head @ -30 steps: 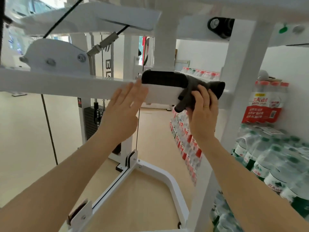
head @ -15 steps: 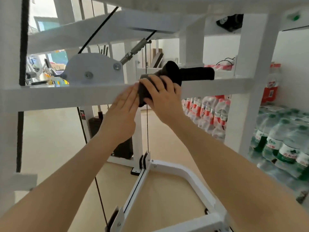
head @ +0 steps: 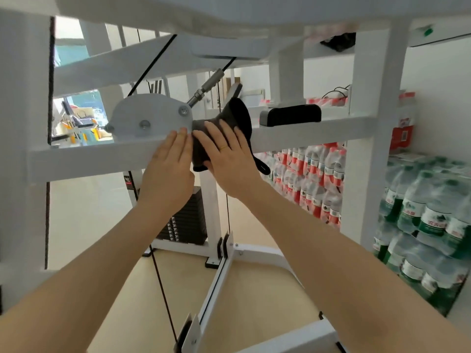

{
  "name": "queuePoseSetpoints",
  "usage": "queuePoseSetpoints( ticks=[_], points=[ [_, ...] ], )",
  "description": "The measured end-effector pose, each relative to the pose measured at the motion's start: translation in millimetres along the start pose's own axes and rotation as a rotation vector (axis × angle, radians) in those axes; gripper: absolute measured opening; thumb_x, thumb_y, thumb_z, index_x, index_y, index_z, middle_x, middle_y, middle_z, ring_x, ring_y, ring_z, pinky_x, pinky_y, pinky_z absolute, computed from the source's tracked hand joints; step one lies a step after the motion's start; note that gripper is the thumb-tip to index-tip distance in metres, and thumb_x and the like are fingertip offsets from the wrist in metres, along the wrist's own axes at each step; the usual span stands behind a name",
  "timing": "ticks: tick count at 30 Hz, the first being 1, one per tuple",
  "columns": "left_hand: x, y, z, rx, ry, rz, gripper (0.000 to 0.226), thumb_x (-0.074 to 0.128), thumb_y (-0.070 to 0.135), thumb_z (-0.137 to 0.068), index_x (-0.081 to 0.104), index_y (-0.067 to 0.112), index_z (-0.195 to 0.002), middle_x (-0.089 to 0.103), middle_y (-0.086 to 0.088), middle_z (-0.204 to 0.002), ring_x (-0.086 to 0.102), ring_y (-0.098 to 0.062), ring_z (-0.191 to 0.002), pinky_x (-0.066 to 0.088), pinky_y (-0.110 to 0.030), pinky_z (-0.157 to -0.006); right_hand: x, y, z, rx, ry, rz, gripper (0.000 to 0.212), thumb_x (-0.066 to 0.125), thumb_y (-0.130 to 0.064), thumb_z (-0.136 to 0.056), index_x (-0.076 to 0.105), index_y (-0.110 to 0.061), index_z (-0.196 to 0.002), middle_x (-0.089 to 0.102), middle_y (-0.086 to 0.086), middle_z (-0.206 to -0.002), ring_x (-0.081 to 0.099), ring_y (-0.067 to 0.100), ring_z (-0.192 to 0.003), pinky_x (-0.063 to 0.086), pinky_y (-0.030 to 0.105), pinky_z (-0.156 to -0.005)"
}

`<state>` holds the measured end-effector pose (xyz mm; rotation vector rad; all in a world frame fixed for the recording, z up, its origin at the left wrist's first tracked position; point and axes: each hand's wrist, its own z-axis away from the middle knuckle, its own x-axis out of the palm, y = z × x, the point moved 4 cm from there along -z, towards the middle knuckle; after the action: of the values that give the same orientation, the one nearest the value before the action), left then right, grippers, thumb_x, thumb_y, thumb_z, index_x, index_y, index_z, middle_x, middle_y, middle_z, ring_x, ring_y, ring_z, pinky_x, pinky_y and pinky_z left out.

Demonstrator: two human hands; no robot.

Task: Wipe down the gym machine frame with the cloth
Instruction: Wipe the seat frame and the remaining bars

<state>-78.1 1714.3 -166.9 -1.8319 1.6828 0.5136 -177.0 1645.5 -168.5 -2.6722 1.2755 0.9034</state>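
Note:
A white gym machine frame fills the view, with a horizontal crossbar (head: pixel 305 135) at chest height. A dark grey cloth (head: pixel 237 115) is draped over that bar beside a white pulley plate (head: pixel 150 115). My right hand (head: pixel 229 159) lies flat on the cloth and presses it against the bar, fingers spread. My left hand (head: pixel 169 171) rests flat on the bar just left of the cloth, fingers together, its fingertips touching the pulley plate's lower edge. It holds nothing.
A black rubber pad (head: pixel 290 114) sits on the bar to the right of the cloth. Black cables (head: pixel 160 276) run down past the weight stack (head: pixel 186 222). Shrink-wrapped water bottle packs (head: pixel 428 220) are stacked along the right wall. White base rails (head: pixel 257 253) cross the floor.
My right hand has slid the cloth leftward along the crossbar, from the far side of the black pad to the pulley plate. My left hand stayed on the bar.

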Motion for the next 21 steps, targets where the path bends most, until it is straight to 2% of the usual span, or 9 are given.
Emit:
queuePoseSetpoints(
  ticks=[3,6,8,10,13,16,19,21],
  points=[
    [3.1,1.2,-0.6,-0.04,0.0,-0.037,0.066,0.055,-0.001,-0.081,0.027,-0.005,-0.14,0.027,-0.022,-0.148,0.021,-0.037,-0.138,0.01,-0.044,-0.113,-7.1,44.8,19.0,0.038,-0.002,0.04,0.055,0.053,-0.024,-0.091,0.036,-0.015,-0.143,0.037,0.011,-0.146,0.03,0.032,-0.137,0.01,0.042,-0.115],
    [1.2,4.9,-1.4,-0.08,0.042,0.002,0.063,0.056,-0.005,-0.076,0.035,-0.007,-0.136,0.035,-0.027,-0.141,0.03,-0.042,-0.132,0.016,-0.048,-0.111,-11.1,71.7,31.2,0.035,0.011,0.081,0.055,0.056,-0.02,-0.09,0.038,-0.009,-0.141,0.04,0.016,-0.144,0.034,0.035,-0.135,0.016,0.044,-0.113],
    [-1.1,10.6,-3.9,-0.092,0.058,0.037,0.06,0.056,-0.006,-0.075,0.039,-0.009,-0.132,0.04,-0.029,-0.135,0.035,-0.045,-0.126,0.022,-0.049,-0.109,-9.1,64.5,27.9,0.04,0.039,0.047,0.054,0.057,-0.016,-0.089,0.04,-0.007,-0.14,0.041,0.017,-0.143,0.036,0.037,-0.133,0.018,0.045,-0.112],
    [-1.2,14.0,-4.1,-0.101,0.056,0.048,0.059,0.054,-0.005,-0.077,0.038,-0.008,-0.134,0.038,-0.027,-0.137,0.032,-0.043,-0.128,0.021,-0.046,-0.11,-5.8,48.0,23.0,0.052,0.073,0.015,0.055,0.056,-0.011,-0.088,0.04,-0.009,-0.14,0.04,0.016,-0.144,0.034,0.038,-0.134,0.017,0.045,-0.112],
    [-1.2,11.0,-1.7,-0.11,0.048,0.039,0.065,0.054,-0.004,-0.079,0.03,-0.004,-0.139,0.031,-0.022,-0.145,0.024,-0.037,-0.136,0.013,-0.041,-0.113,-1.2,19.1,10.1,-0.036,0.075,-0.105,0.061,0.049,-0.007,-0.084,0.035,-0.01,-0.143,0.033,0.013,-0.148,0.025,0.036,-0.138,0.008,0.042,-0.114],
    [-4.5,6.5,-3.1,-0.108,0.053,0.026,0.065,0.054,-0.006,-0.077,0.033,-0.004,-0.138,0.035,-0.023,-0.143,0.03,-0.038,-0.133,0.017,-0.045,-0.112,0.5,2.0,-0.1,-0.123,0.036,-0.151,0.059,0.045,-0.009,-0.087,0.031,-0.011,-0.144,0.029,0.01,-0.151,0.022,0.031,-0.141,0.002,0.037,-0.114],
    [-4.4,7.9,-2.4,-0.123,0.073,0.042,0.062,0.054,-0.006,-0.078,0.036,-0.005,-0.136,0.038,-0.023,-0.141,0.033,-0.038,-0.131,0.02,-0.046,-0.112,-0.9,14.1,5.2,-0.201,0.028,-0.109,0.056,0.045,-0.015,-0.09,0.032,-0.012,-0.144,0.029,0.009,-0.151,0.025,0.03,-0.14,0.008,0.038,-0.114],
    [-3.5,8.1,0.9,-0.118,0.101,0.084,0.06,0.055,-0.007,-0.077,0.038,-0.006,-0.135,0.039,-0.022,-0.14,0.034,-0.038,-0.131,0.019,-0.045,-0.112,-3.3,34.1,13.8,-0.145,0.064,-0.064,0.056,0.049,-0.014,-0.089,0.035,-0.012,-0.143,0.033,0.011,-0.149,0.029,0.031,-0.138,0.012,0.04,-0.114]
  ],
)
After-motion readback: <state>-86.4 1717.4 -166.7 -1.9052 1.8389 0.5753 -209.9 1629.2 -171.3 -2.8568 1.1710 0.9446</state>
